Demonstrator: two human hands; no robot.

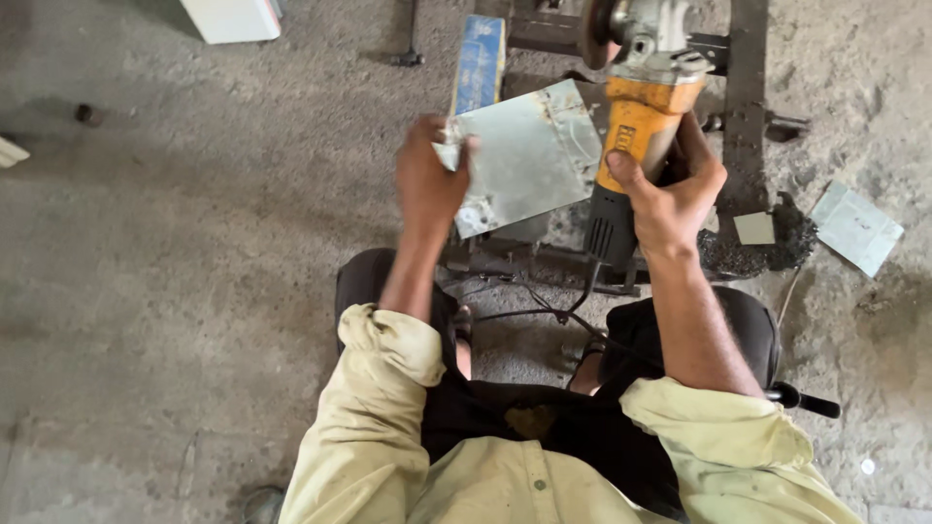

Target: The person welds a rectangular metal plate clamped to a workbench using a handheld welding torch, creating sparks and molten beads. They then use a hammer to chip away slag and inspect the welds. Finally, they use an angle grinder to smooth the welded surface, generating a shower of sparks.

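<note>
Concrete floor [194, 291], metal scraps [856, 229], steel frame [746, 107]

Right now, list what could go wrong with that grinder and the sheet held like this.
1. The left hand pinches the metal sheet bare, by its edge; a slip could cut the fingers.
2. The right hand alone grips the yellow angle grinder, whose disc sits near the sheet; a snag might kick it.
3. The power cord trails between the knees and could catch.

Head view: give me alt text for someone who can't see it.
Seen from above, a person's right hand grips a yellow angle grinder while the left hand holds a grey metal sheet by its edge, above a dark metal frame on a concrete floor.
</note>
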